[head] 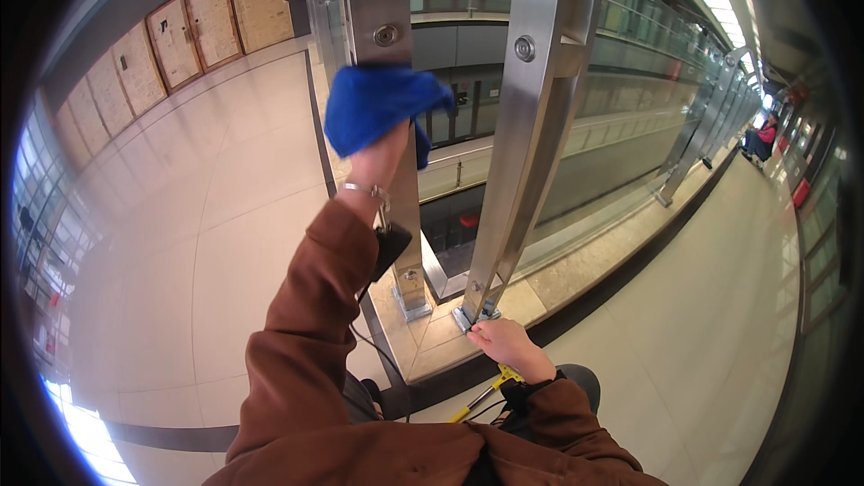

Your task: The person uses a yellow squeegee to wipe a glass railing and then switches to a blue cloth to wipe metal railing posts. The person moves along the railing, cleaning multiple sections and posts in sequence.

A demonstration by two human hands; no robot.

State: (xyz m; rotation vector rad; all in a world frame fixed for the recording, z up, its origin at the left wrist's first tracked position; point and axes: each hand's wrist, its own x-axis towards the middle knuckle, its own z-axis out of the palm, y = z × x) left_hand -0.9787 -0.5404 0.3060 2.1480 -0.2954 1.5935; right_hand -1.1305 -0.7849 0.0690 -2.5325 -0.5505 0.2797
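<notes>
A blue cloth [378, 108] covers most of my left hand [383, 152], which presses it against the left stainless-steel railing post [378, 3]. The cloth is blurred and its loose corner hangs to the right. Low down, my right hand [506, 342] is at the foot of the right steel post [520, 142], with its fingers bent by the metal base plate [464, 318]. Whether those fingers grip anything is hidden. Round bolts sit on both posts.
A yellow-handled tool [472, 402] lies on the floor below my right hand. The posts stand on a stone curb [432, 351]. Glass railing panels [607, 155] run along the right. A seated person [761, 137] is far off. Boarded doors [196, 27] line the back left.
</notes>
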